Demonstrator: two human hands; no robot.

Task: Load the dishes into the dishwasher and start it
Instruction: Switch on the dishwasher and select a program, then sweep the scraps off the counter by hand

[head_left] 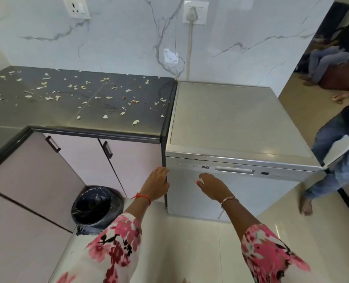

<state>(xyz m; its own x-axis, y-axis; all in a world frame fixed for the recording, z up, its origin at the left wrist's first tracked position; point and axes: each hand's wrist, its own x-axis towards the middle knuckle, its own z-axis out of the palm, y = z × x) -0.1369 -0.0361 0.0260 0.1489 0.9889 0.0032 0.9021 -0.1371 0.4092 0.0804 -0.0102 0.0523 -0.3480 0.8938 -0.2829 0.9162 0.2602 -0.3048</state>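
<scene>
**Hands at the shut dishwasher**

The dishwasher (251, 193) stood on the floor at the right end of the bench (77, 111), its door closed and a small display (205, 167) lit on the front strip. The left hand (157, 182) rested against the door's left edge, fingers together and straight, holding nothing. The right hand (212, 185) hovered just before the door below the display, fingers loosely bent and slightly apart, also holding nothing.

The dark bench was strewn with pale scraps. Pink cabinets (83, 160) sat under it, and a black-lined bin (97, 205) stood on the glossy floor (190, 252). A cord ran down the marble wall from a socket (195, 12). Another person (336, 139) stood at the right.
</scene>
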